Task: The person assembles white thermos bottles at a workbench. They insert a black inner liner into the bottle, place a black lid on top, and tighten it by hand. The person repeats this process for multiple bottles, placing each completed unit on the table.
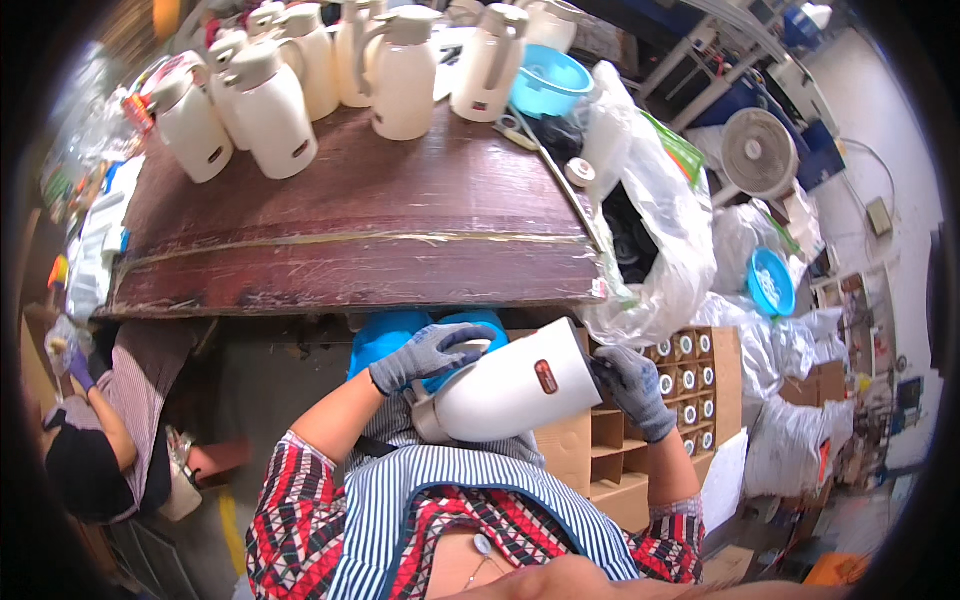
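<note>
A white thermos jug lies tilted on its side above my lap, its grey lid toward the lower left and its dark-edged base to the upper right. My left hand, in a grey knit glove with dark fingertips, is closed round the handle side of the jug. At the base end my right hand, gloved the same way, has its fingers bent against the dark bottom. Whether a separate base part sits under those fingers is hidden. A small dark label shows on the jug's side.
Several similar jugs stand along the far side of the dark red table. A blue basin, tape roll and plastic bag are at right. A divided carton holds several capped items. A co-worker sits at left.
</note>
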`<state>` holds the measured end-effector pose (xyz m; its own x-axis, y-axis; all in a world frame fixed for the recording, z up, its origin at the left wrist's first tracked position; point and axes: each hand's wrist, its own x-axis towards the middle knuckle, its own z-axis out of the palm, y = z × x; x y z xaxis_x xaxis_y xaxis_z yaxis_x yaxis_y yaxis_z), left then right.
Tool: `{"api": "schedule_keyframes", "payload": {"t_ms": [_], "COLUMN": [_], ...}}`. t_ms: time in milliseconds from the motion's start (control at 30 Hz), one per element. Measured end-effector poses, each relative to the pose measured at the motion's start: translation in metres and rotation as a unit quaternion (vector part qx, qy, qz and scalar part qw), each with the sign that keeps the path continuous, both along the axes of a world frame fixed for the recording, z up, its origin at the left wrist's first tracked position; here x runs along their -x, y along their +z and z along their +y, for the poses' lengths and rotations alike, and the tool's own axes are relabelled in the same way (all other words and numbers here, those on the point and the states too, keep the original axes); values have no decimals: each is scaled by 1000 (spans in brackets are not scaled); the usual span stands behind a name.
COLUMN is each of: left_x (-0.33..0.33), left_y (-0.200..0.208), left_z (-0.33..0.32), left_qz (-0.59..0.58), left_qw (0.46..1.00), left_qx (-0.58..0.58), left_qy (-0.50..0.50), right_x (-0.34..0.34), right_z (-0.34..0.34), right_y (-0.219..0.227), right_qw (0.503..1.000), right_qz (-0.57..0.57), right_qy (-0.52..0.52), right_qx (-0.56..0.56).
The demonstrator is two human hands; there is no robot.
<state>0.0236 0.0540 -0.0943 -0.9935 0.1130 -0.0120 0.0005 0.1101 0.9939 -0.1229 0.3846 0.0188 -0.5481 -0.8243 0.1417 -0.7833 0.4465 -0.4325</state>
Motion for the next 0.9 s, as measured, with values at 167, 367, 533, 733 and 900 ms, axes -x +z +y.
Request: {"api": "schedule_keyframes", "payload": {"t_ms": [167, 367, 533, 733, 900], "left_x": [8, 22, 34, 60, 61], "left_y": [-46, -53, -23, 81, 68], "left_z": [2, 6, 10, 19, 19], "left_qz": [42, 62, 149, 271, 265], "left_qw": [995, 993, 980, 960, 959], "left_qx": [-46, -28, -44, -5, -86], "left_qy": [77, 94, 122, -69, -56], "right_x": [16, 28, 31, 39, 53], "right_z": [-13, -31, -56, -98, -113], "right_y": [14, 29, 50, 75, 71], "right_qw": [993, 980, 948, 899, 850], "right_qz": [67, 71, 135, 110, 124], "right_qy": [97, 186, 262, 363, 484], "right_qx": [2, -11, -119, -220, -168]}}
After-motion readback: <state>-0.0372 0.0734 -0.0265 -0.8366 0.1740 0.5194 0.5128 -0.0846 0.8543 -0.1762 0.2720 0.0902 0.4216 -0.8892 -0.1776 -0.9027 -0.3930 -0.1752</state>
